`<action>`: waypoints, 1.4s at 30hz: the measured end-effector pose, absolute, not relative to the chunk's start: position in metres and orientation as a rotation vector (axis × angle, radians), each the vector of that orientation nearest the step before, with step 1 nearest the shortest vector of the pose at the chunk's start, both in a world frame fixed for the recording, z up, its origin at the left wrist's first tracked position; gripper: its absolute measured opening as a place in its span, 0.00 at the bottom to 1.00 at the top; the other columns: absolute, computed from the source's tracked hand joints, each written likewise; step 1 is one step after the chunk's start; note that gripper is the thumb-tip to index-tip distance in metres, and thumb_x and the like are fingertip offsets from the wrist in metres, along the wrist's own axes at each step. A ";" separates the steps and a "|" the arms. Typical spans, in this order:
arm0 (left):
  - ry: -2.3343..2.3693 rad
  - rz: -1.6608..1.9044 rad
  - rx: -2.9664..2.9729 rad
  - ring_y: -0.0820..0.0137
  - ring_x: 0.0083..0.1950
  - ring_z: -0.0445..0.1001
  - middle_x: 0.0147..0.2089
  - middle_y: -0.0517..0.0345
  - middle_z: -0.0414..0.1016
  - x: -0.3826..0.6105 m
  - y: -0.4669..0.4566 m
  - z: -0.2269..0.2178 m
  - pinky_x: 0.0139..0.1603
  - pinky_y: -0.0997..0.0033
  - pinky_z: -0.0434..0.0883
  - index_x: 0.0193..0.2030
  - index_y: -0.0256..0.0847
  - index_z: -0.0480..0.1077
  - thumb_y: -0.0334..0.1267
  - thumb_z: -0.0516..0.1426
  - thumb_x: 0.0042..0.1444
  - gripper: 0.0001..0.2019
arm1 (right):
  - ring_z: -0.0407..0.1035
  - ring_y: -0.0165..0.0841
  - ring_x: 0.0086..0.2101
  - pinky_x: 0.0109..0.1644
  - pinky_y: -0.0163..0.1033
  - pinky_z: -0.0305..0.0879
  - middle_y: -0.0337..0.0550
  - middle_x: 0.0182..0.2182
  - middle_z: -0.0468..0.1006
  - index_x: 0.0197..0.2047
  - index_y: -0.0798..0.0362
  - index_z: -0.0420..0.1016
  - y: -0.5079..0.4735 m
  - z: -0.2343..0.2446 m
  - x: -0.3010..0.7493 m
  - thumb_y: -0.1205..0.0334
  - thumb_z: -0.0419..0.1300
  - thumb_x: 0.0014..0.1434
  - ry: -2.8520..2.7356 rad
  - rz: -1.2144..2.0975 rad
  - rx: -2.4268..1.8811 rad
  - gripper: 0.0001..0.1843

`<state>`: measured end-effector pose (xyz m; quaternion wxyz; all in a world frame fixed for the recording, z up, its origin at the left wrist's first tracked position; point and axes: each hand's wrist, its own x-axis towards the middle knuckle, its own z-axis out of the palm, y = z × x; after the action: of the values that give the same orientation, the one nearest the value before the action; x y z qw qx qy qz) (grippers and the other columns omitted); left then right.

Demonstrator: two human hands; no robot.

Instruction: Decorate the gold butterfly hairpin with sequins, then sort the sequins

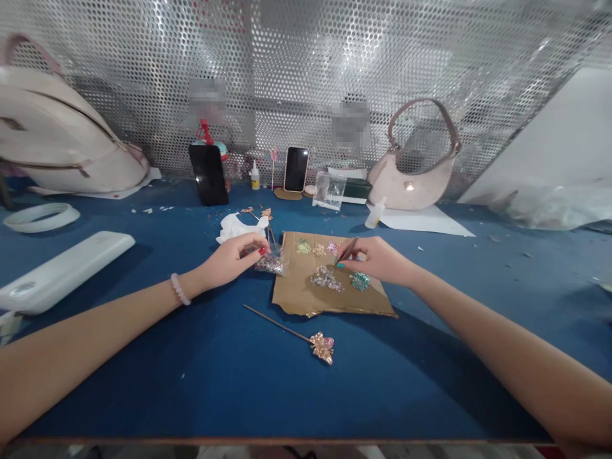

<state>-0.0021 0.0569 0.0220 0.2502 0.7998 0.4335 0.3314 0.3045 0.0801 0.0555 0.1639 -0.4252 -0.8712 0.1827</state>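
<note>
My left hand (234, 258) is closed, its fingertips pinching at a small clear bag of glittery pieces (270, 262) beside the left edge of a brown cardboard sheet (306, 294). My right hand (377, 260) is closed on a thin stick-like tool (347, 249) and rests on the cardboard. Small piles of glitter lie on the cardboard: silver (326, 278), teal (359, 280), green (303, 247), gold and pink. A finished gold hairpin with a flower head (322, 347) lies on the blue table in front of the cardboard.
Two phones (208, 173) (296, 169) stand propped at the back by a small glue bottle (255, 176). A pink handbag (415, 172) sits back right, a pale backpack (57, 137) back left. A white power bank (57, 271) and tape roll (41, 217) lie left. Perforated metal screen behind.
</note>
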 end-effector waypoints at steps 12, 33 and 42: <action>1.161 0.911 2.174 0.70 0.40 0.70 0.41 0.56 0.71 -0.002 0.057 0.022 0.37 0.71 0.69 0.40 0.39 0.67 0.38 0.48 0.58 0.09 | 0.72 0.32 0.29 0.34 0.40 0.67 0.44 0.32 0.80 0.31 0.54 0.74 0.082 0.052 0.306 0.64 0.57 0.51 -2.481 0.513 -1.170 0.06; 1.113 0.945 2.165 0.71 0.40 0.70 0.42 0.57 0.70 -0.002 0.058 0.018 0.37 0.71 0.69 0.41 0.40 0.66 0.34 0.49 0.56 0.08 | 0.71 0.30 0.28 0.32 0.38 0.65 0.39 0.29 0.77 0.31 0.52 0.72 0.106 0.062 0.264 0.65 0.57 0.52 -2.418 0.535 -1.086 0.03; 1.077 0.879 2.145 0.68 0.45 0.71 0.46 0.54 0.71 -0.002 0.057 0.016 0.42 0.68 0.69 0.46 0.40 0.62 0.36 0.51 0.56 0.11 | 0.69 0.29 0.29 0.34 0.39 0.66 0.42 0.37 0.77 0.29 0.52 0.71 0.105 0.046 0.266 0.64 0.55 0.52 -2.377 0.541 -1.084 0.04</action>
<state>-0.0017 0.0571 0.0159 0.2889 0.8034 0.4034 0.3292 0.2661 0.1049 0.0463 0.2347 -0.3951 -0.8660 0.1970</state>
